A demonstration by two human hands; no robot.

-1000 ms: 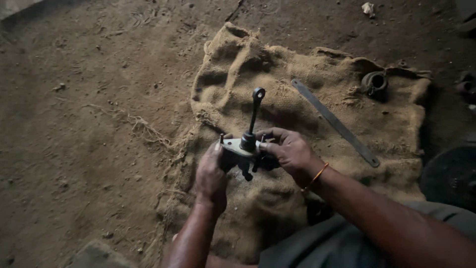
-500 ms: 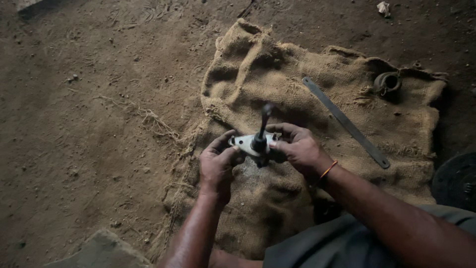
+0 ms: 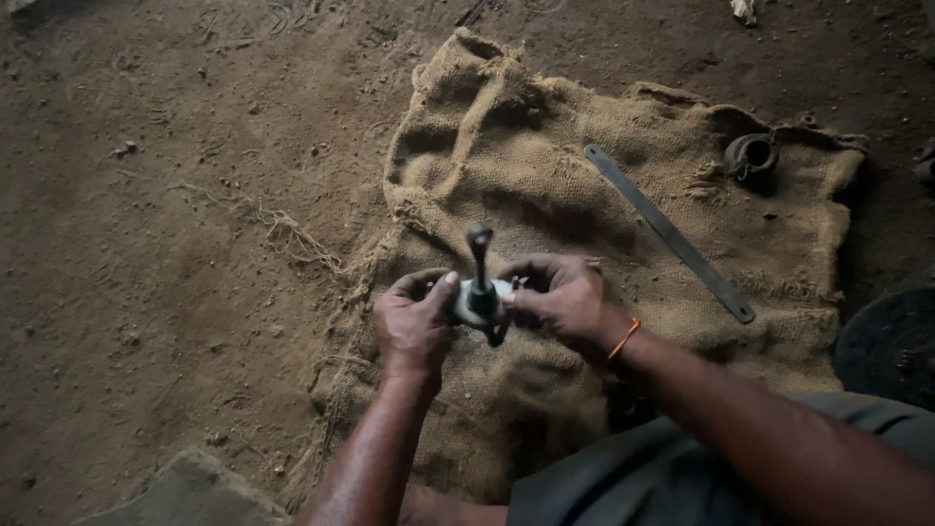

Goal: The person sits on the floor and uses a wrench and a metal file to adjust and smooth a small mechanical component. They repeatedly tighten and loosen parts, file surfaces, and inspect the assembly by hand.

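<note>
Both my hands grip a small dark metal part (image 3: 480, 297) with a pale round body and a thin lever standing up from it. My left hand (image 3: 414, 326) holds its left side with the thumb against the pale body. My right hand (image 3: 560, 300) clasps the right side, an orange band on that wrist. I hold the part just above a burlap sack (image 3: 545, 166) spread on the dirt floor.
A long flat metal strip (image 3: 667, 232) lies diagonally on the sack. A dark metal ring (image 3: 750, 154) sits at the sack's far right corner. A round dark object (image 3: 891, 346) is at the right edge. A stone slab (image 3: 185, 492) lies near my left elbow.
I have turned the part in my hands, so its lever now stands more upright and appears shorter. Both hands have stayed on it.
</note>
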